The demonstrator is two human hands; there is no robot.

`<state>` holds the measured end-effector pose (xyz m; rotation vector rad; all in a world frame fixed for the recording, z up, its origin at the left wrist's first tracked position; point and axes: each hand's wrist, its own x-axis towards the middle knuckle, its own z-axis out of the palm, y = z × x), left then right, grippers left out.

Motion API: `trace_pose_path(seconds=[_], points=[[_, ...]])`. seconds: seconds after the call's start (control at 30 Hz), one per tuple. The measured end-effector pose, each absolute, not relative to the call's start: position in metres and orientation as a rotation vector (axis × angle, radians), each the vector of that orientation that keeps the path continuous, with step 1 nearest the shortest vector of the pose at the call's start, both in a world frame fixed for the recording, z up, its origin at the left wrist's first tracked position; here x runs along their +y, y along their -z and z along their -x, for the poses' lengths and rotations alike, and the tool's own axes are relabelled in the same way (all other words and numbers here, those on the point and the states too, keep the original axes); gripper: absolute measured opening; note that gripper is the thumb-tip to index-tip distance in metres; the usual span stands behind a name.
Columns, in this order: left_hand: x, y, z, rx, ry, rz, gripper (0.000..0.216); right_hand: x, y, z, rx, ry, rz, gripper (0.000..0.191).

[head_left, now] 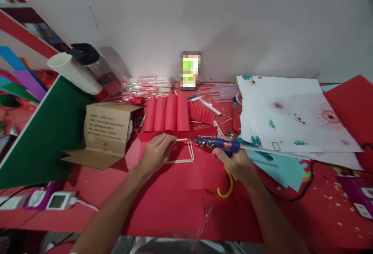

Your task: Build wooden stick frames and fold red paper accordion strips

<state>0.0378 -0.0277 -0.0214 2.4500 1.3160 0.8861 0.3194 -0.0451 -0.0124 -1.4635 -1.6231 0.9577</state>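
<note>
My right hand [237, 162] is closed around a blue glue gun [215, 142] with its nozzle pointing left at the top right corner of a frame of thin wooden sticks [183, 152]. The frame lies on a red paper sheet [175, 191]. My left hand [157, 151] rests on the frame's left part, its fingers pressing down on the top stick. A yellow loop [227, 188] hangs below the right hand.
A pleated red paper [166, 114] stands behind the frame, a cardboard box [106, 133] and green board [43, 137] to the left. Floral white sheets [291, 114] lie to the right, stick packets [148, 84], pens and a white cup [72, 73] further back.
</note>
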Motion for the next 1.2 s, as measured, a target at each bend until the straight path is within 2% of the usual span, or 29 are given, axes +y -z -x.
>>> trace_pose_path(seconds=[0.4, 1.2], points=[[-0.0285, 0.0193, -0.0387, 1.302, -0.907, -2.462, 0.016, -0.0457, 0.0187, -0.3177, -1.667, -0.846, 1.498, 0.023], [-0.0279, 0.0208, -0.0389, 1.282, -0.934, -2.481, 0.014, -0.045, 0.0155, -0.3164, -1.684, -0.842, 1.536, 0.02]])
